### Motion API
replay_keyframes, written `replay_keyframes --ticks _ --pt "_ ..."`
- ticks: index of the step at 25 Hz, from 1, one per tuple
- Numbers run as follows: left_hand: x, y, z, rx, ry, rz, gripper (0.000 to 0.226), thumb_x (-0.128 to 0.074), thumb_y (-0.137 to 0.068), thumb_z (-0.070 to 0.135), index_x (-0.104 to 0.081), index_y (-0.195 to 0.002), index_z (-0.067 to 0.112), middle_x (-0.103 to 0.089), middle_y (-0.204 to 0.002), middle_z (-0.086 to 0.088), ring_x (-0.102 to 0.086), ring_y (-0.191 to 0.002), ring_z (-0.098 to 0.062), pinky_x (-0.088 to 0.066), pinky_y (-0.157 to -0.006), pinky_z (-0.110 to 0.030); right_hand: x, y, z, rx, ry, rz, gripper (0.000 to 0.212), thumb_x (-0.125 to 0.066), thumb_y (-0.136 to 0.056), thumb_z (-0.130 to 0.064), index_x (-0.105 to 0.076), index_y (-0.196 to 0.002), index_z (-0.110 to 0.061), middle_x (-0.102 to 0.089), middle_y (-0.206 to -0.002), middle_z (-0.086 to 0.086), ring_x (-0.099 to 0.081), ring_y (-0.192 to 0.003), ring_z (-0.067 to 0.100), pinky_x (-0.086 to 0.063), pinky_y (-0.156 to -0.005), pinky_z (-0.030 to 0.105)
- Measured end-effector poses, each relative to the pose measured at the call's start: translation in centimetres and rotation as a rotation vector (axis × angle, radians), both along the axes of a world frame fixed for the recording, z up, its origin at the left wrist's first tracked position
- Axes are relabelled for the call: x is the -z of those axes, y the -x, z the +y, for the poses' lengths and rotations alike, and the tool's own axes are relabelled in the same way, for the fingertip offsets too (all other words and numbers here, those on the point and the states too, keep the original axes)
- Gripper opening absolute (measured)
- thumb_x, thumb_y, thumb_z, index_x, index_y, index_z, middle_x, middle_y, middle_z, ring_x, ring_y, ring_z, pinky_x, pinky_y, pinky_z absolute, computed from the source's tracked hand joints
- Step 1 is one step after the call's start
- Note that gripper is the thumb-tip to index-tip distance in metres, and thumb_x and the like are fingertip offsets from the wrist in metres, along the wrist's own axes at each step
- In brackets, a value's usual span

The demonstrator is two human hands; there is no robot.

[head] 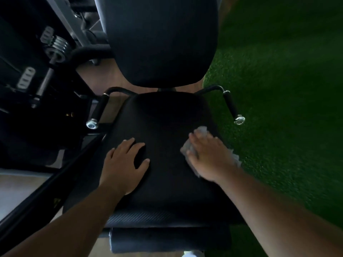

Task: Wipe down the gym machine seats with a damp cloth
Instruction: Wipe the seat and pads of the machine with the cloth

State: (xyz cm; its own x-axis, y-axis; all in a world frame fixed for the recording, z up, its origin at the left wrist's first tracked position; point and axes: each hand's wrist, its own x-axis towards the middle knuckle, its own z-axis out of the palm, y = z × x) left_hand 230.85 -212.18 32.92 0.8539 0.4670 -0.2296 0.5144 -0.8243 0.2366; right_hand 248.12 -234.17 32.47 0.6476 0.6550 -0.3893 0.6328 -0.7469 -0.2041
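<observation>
The seat (167, 127) and the backrest (161, 39) beyond it are plain black, while the cloth (201, 130) under the right hand (209, 158) is pale grey-white. Both side handles (231, 105) are black with shiny silver end caps. To the right the turf floor (287, 89) is deep green and speckled, and at far left brown wood-look flooring (104, 78) shows.

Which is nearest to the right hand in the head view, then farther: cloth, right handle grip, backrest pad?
From the right hand:
1. cloth, directly under the palm.
2. right handle grip, above, at the seat's right edge.
3. backrest pad, farthest, top centre.
</observation>
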Motion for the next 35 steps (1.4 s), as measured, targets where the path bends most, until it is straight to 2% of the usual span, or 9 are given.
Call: replay_keyframes --ticks 3,6,9,15,17,20,24,29,35 --pt "-0.3 -0.1 0.0 -0.013 0.007 0.009 0.068 -0.028 -0.085 0.068 -0.035 -0.147 0.04 -0.024 -0.16 0.011 -0.015 -0.15 -0.01 -0.012 -0.122 -0.041 2.1 -4.9 7.1 0.201 0.078 0.0 0.069 -0.02 -0.099 -0.05 -0.006 -0.159 -0.02 0.001 -0.168 0.002 -0.001 -0.153 0.03 -0.007 -0.123 0.046" --pt "-0.1 -0.1 0.1 -0.027 0.0 0.027 0.069 -0.028 -0.082 0.069 -0.037 -0.145 0.041 -0.025 -0.159 0.012 -0.017 -0.149 -0.009 -0.012 -0.121 -0.039 1.8 -1.5 10.6 -0.094 -0.062 0.051 0.068 -0.028 -0.097 -0.048 -0.013 -0.158 -0.022 -0.005 -0.167 0.0 -0.007 -0.152 0.027 -0.01 -0.122 0.045" --pt "-0.3 -0.4 0.3 -0.032 0.008 0.028 0.067 -0.034 -0.082 0.068 -0.041 -0.143 0.04 -0.028 -0.158 0.011 -0.02 -0.148 -0.01 -0.015 -0.121 -0.041 0.2 -0.2 5.1 -0.337 -0.162 0.135 0.064 -0.023 -0.098 -0.051 -0.012 -0.158 -0.031 -0.005 -0.167 -0.011 -0.006 -0.152 0.016 -0.008 -0.123 0.04" --pt "-0.3 -0.6 0.2 -0.05 0.026 0.043 0.066 -0.035 -0.081 0.068 -0.036 -0.143 0.043 -0.022 -0.16 0.013 -0.011 -0.15 -0.007 -0.007 -0.122 -0.038 2.2 -7.6 11.5 0.092 0.026 0.004 0.06 -0.027 -0.102 -0.042 -0.018 -0.157 -0.021 -0.01 -0.167 0.002 -0.014 -0.15 0.028 -0.015 -0.119 0.043" --pt "-0.3 -0.6 0.4 -0.058 0.028 0.045 0.068 -0.036 -0.08 0.068 -0.036 -0.144 0.043 -0.022 -0.161 0.013 -0.01 -0.15 -0.007 -0.007 -0.122 -0.038 1.3 -3.5 14.2 -0.069 -0.08 -0.009 0.059 -0.033 -0.099 -0.042 -0.028 -0.154 -0.021 -0.02 -0.163 0.003 -0.023 -0.146 0.027 -0.022 -0.115 0.043" --pt "-0.3 -0.7 0.4 -0.046 0.023 0.048 0.069 -0.036 -0.08 0.068 -0.036 -0.144 0.042 -0.023 -0.161 0.013 -0.011 -0.15 -0.007 -0.008 -0.122 -0.038 0.5 -0.1 8.9 -0.412 -0.155 0.159 0.061 -0.029 -0.099 -0.047 -0.019 -0.156 -0.031 -0.011 -0.166 -0.01 -0.011 -0.151 0.017 -0.011 -0.121 0.039" --pt "-0.3 -0.9 0.5 -0.057 0.031 0.049 0.068 -0.037 -0.081 0.069 -0.033 -0.144 0.043 -0.019 -0.161 0.015 -0.007 -0.15 -0.005 -0.004 -0.123 -0.037 3.5 -9.2 7.7 -0.164 -0.063 0.011 0.058 -0.028 -0.1 -0.043 -0.022 -0.156 -0.029 -0.016 -0.166 -0.005 -0.019 -0.15 0.023 -0.016 -0.12 0.045" --pt "0.0 -0.8 0.4 -0.05 0.016 0.002 0.069 -0.04 -0.08 0.068 -0.035 -0.144 0.042 -0.022 -0.16 0.014 -0.009 -0.15 -0.005 -0.005 -0.122 -0.036 5.1 -9.8 20.9 -0.1 -0.089 0.04 0.055 -0.034 -0.095 -0.042 -0.042 -0.144 -0.019 -0.03 -0.157 0.006 -0.031 -0.142 0.033 -0.031 -0.109 0.046" --pt "-0.8 0.0 0.5 -0.266 0.223 -0.364 0.048 -0.06 -0.077 0.035 -0.054 -0.122 0.019 -0.053 -0.136 0.001 -0.048 -0.126 -0.017 -0.04 -0.106 -0.038 1.6 -0.1 15.8 -0.49 -0.164 0.144 0.056 -0.028 -0.104 -0.042 -0.023 -0.157 -0.023 -0.012 -0.166 -0.006 -0.014 -0.151 0.024 -0.016 -0.119 0.042"
